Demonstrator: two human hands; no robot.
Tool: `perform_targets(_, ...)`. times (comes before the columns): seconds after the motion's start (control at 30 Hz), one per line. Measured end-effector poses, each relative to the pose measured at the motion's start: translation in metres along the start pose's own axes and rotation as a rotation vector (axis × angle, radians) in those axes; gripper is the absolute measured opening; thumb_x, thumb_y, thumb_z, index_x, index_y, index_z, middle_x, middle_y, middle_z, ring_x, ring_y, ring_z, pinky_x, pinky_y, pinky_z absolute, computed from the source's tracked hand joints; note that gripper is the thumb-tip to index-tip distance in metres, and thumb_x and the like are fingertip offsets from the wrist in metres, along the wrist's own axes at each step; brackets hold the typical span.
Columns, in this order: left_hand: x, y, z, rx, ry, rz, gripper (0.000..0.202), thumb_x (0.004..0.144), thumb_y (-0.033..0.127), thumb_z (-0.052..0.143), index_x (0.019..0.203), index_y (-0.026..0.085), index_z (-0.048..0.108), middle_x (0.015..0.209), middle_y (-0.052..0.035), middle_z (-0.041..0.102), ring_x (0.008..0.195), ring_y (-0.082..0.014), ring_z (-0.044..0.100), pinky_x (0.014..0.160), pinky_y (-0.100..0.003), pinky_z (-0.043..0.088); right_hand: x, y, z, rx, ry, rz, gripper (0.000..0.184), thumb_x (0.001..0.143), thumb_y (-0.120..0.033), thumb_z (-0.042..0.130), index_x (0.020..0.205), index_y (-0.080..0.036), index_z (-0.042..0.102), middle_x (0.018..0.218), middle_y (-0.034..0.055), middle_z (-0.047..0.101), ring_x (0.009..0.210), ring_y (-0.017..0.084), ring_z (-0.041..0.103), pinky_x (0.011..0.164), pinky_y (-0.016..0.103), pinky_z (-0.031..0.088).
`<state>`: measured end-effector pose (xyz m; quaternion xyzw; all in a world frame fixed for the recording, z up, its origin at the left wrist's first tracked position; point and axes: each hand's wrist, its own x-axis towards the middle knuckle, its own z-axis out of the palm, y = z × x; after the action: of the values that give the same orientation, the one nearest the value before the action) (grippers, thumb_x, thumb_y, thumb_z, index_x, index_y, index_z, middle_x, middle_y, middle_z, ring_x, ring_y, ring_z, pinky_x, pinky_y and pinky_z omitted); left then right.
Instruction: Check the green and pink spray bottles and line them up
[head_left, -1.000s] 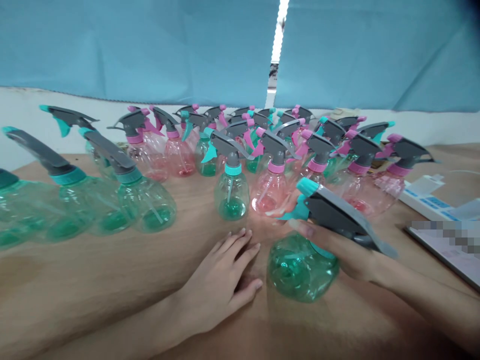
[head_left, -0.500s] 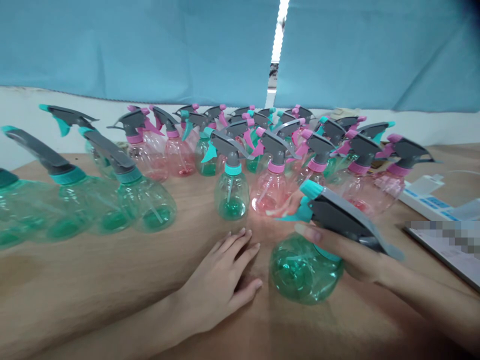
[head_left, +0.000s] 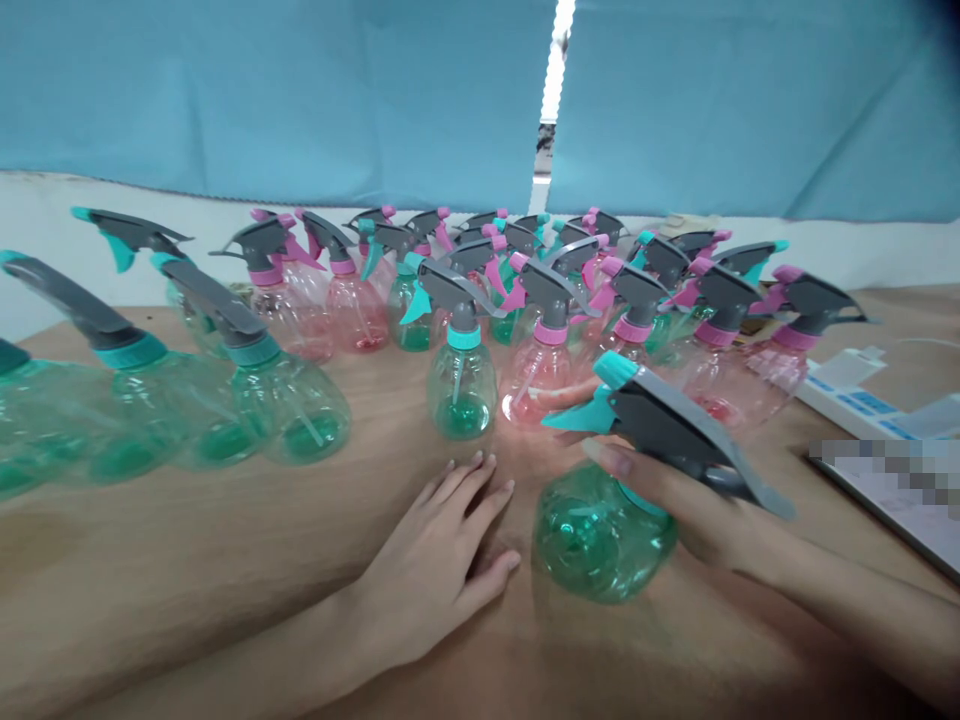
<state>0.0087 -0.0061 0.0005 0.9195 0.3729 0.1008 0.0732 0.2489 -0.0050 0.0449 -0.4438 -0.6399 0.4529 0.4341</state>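
Note:
My right hand grips the neck of a green spray bottle with a grey and teal trigger head. The bottle is tilted, its base toward me, low over the wooden table. A finger reaches under the teal trigger. My left hand lies flat on the table just left of that bottle, fingers stretched out, holding nothing. Right behind my hands stand a green bottle and a pink bottle.
Several green and pink spray bottles crowd the back of the table; three large green ones stand at the left. A white power strip and a flat white sheet lie at the right. Blue curtains hang behind.
The held bottle has shifted slightly left and its trigger now sticks out further. My left hand has barely moved.

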Motion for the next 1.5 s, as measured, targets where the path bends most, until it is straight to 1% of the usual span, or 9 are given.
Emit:
perform_targets(0.13,0.001,0.000,-0.001,-0.003,-0.008,0.002,0.052,0.095,0.040,0.049,0.138,0.013,0.043,0.146,-0.0148,0.040,0.135,-0.0304,0.033,0.105,-0.049,0.034,0.001,-0.003,0.001,-0.042,0.005,-0.043,0.010,0.087,-0.031,0.058,0.081,-0.025,0.064,0.073,-0.0016,0.061,0.070,0.015,0.061,0.065,0.027,0.051)
perform_targets(0.3,0.001,0.000,0.000,-0.016,0.011,0.005,0.050,0.094,0.040,0.050,0.138,0.015,0.044,0.146,-0.0138,0.041,0.135,-0.0307,0.034,0.106,-0.048,0.034,0.002,-0.008,0.002,-0.066,0.014,-0.030,0.025,0.087,-0.036,0.059,0.066,-0.023,0.053,0.059,-0.0034,0.047,0.050,0.012,0.047,0.046,0.024,0.042)
perform_targets(0.4,0.001,0.000,0.000,-0.005,0.006,0.003,0.051,0.095,0.041,0.049,0.138,0.016,0.044,0.147,-0.0134,0.040,0.135,-0.0300,0.034,0.106,-0.048,0.034,0.004,-0.011,0.003,-0.057,-0.020,-0.063,0.029,0.087,-0.040,0.058,0.062,-0.024,0.053,0.053,-0.0032,0.046,0.046,0.012,0.045,0.042,0.024,0.041)
perform_targets(0.57,0.001,-0.001,0.001,0.026,-0.019,0.012,0.053,0.096,0.041,0.048,0.140,0.012,0.042,0.147,-0.0154,0.038,0.136,-0.0304,0.031,0.107,-0.049,0.032,0.005,-0.016,0.005,-0.049,-0.009,-0.061,0.027,0.084,-0.041,0.062,0.063,-0.025,0.055,0.054,-0.0035,0.047,0.046,0.012,0.046,0.044,0.025,0.042)
perform_targets(0.73,0.001,-0.002,0.002,0.020,0.003,0.023,0.053,0.096,0.041,0.048,0.139,0.012,0.042,0.148,-0.0150,0.038,0.136,-0.0307,0.032,0.107,-0.049,0.032,0.003,-0.013,0.003,-0.102,0.049,-0.086,0.017,0.084,-0.035,0.064,0.069,-0.027,0.058,0.059,-0.0037,0.053,0.049,0.013,0.050,0.048,0.026,0.044)
perform_targets(0.97,0.000,-0.002,0.003,0.018,0.004,0.019,0.053,0.095,0.041,0.049,0.139,0.012,0.042,0.147,-0.0145,0.039,0.136,-0.0307,0.032,0.107,-0.048,0.032,0.004,-0.018,0.004,-0.153,0.055,-0.129,0.030,0.083,-0.038,0.064,0.059,-0.026,0.051,0.050,-0.0056,0.042,0.041,0.011,0.041,0.048,0.028,0.044)
perform_targets(1.17,0.001,-0.001,0.002,0.050,-0.009,0.017,0.053,0.095,0.041,0.048,0.139,0.013,0.042,0.147,-0.0148,0.039,0.136,-0.0297,0.032,0.106,-0.049,0.033,0.007,-0.021,0.005,-0.150,0.013,-0.153,0.030,0.084,-0.038,0.063,0.060,-0.024,0.052,0.052,-0.0057,0.048,0.051,0.012,0.055,0.066,0.029,0.053)
perform_targets(1.37,0.001,-0.001,0.001,0.048,-0.008,0.025,0.053,0.095,0.041,0.048,0.139,0.011,0.043,0.146,-0.0156,0.040,0.136,-0.0300,0.032,0.105,-0.050,0.034,0.008,-0.016,0.003,-0.102,-0.066,-0.122,0.018,0.087,-0.037,0.059,0.076,-0.024,0.063,0.072,-0.0017,0.065,0.073,0.015,0.066,0.068,0.027,0.055)
perform_targets(1.5,0.001,-0.001,0.001,0.043,0.002,0.018,0.053,0.095,0.041,0.049,0.139,0.013,0.043,0.146,-0.0145,0.040,0.135,-0.0295,0.033,0.106,-0.049,0.034,0.008,-0.018,0.003,-0.057,-0.124,-0.134,0.017,0.089,-0.033,0.058,0.078,-0.025,0.067,0.068,-0.0020,0.066,0.076,0.016,0.068,0.070,0.027,0.056)
